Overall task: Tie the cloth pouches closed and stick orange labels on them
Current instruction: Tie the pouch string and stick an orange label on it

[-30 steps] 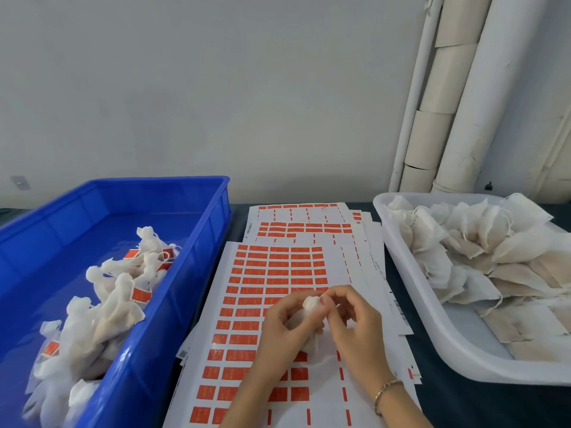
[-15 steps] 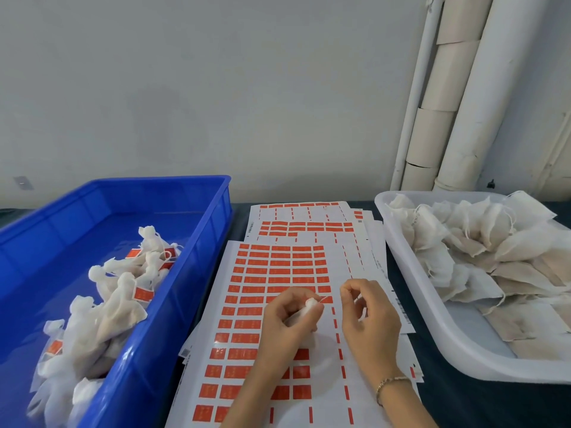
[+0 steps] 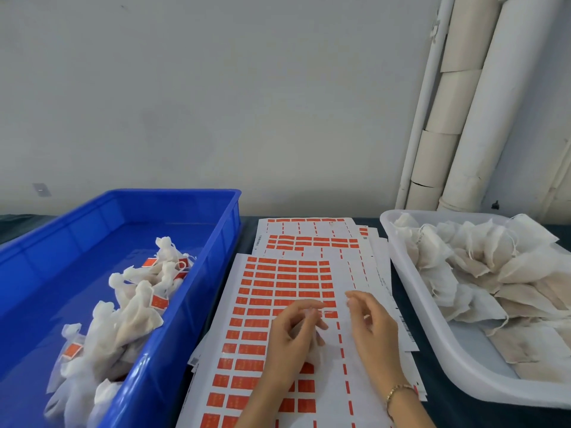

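My left hand (image 3: 292,333) grips a small white cloth pouch (image 3: 315,353) over the front label sheet; most of the pouch is hidden under the fingers. My right hand (image 3: 372,330) hovers a short way to its right, thumb and forefinger pinched together as if on the pouch's thin drawstring, which barely shows. Sheets of orange labels (image 3: 287,282) lie under both hands. Tied, labelled pouches (image 3: 136,316) are heaped in the blue crate (image 3: 197,291) on the left. Untied pouches (image 3: 494,273) fill the white tray (image 3: 432,338) on the right.
More label sheets (image 3: 312,242) are fanned out behind the front one on the dark tabletop. White pipes (image 3: 463,118) run up the wall at the back right. I wear a gold bracelet (image 3: 398,390) on my right wrist.
My hands, joined at the pouch's neck a second ago, have drawn apart: the right hand moved right and up, while the left hand stayed holding the pouch.
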The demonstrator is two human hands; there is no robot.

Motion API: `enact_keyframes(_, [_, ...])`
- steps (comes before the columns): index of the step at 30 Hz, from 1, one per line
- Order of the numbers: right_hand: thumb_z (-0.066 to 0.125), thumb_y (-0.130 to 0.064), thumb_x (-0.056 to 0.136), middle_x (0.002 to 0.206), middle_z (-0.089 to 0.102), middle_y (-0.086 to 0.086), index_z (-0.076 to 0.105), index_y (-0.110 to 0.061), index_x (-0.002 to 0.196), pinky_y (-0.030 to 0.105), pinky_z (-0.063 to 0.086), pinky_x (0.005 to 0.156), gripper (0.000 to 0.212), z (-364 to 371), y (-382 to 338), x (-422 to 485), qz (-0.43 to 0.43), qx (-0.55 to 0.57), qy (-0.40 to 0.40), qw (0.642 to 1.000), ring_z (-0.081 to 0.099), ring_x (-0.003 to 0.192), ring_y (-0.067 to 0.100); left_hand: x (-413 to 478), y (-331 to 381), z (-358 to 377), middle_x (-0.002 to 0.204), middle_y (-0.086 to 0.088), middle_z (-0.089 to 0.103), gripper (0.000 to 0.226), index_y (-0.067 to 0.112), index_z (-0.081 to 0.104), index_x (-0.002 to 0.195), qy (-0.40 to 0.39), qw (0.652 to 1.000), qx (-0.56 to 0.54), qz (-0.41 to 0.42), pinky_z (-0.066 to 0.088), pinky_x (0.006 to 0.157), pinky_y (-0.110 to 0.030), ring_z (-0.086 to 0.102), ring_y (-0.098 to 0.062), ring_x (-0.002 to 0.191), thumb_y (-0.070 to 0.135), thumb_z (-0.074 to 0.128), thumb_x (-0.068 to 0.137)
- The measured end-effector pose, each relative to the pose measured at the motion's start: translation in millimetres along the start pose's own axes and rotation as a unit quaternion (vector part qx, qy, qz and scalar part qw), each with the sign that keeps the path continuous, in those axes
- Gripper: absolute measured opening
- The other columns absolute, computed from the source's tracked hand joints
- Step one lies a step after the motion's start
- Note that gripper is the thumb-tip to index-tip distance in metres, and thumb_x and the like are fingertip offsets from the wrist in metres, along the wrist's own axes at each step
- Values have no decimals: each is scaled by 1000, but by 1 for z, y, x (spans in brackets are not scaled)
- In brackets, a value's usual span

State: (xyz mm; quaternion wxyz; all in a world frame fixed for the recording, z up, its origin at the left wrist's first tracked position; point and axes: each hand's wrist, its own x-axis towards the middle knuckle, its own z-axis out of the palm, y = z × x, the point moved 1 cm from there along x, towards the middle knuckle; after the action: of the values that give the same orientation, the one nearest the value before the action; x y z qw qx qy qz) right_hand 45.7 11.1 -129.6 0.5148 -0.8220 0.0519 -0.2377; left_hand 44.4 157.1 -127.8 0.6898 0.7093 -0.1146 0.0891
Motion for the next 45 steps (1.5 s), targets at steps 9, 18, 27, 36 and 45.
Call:
enact_keyframes(9, [50,-25,97,128,55,-2,29,-28,142,39,41,103,50,-6,4,7,107,-114,-57,986,44,120,15,31,-5,-1,88,7,67,24,31,65,99,48,994,60,-72,44,53,-8,60,0,62,13,49,98])
enact_keyframes(18, [51,-20,97,143,45,3,34,-27,137,45,45,103,44,-15,-8,17,162,-25,-59,985,48,127,23,42,-15,7,105,23,61,27,38,65,95,53,993,76,-73,50,78,-11,60,-2,98,16,50,98])
enact_keyframes(27, [54,-26,95,131,53,4,40,-21,130,48,50,94,38,-10,-10,25,172,-82,-47,981,54,113,24,43,-21,5,100,29,61,27,37,67,93,60,992,75,-79,49,79,-10,58,6,97,17,50,98])
enact_keyframes(36, [73,-26,83,90,58,-7,46,-21,114,24,43,49,41,-29,-1,52,273,48,-83,957,59,72,11,44,-21,6,96,30,61,25,37,68,91,64,992,59,-86,50,76,-10,59,5,95,20,51,98])
enact_keyframes(45, [83,-29,71,106,68,4,54,-28,114,49,56,86,51,-14,-11,51,230,32,-242,942,67,94,26,41,-16,7,102,21,64,25,30,70,92,38,996,53,-65,50,83,-16,60,-6,97,16,50,97])
